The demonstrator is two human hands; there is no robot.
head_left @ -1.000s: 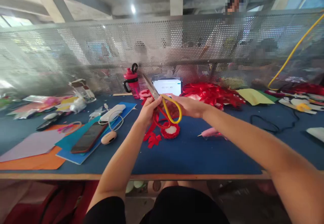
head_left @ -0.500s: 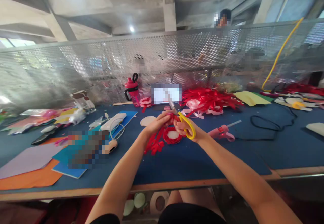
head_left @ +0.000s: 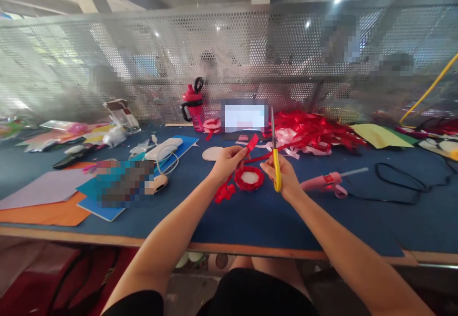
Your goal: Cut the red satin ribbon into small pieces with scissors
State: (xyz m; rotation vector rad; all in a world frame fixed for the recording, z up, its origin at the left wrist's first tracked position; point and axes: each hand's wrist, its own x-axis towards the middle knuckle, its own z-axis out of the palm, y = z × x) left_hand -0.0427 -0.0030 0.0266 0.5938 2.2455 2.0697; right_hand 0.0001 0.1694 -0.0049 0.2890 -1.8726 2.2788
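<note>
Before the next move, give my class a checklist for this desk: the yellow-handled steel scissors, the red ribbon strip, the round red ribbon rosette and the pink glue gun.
1. Scissors grip: ok. The right hand holds the yellow-handled steel scissors upright.
2. Blades: ok. They look closed, tips pointing up.
3. Ribbon hold: ok. The left hand pinches the red ribbon strip.
4. Strip joined to the round red ribbon rosette: cannot tell. The hands and overlapping ribbon hide this.
5. Pink glue gun: cannot tell whether it is hot. It lies on the blue mat, right of the right hand.
</note>
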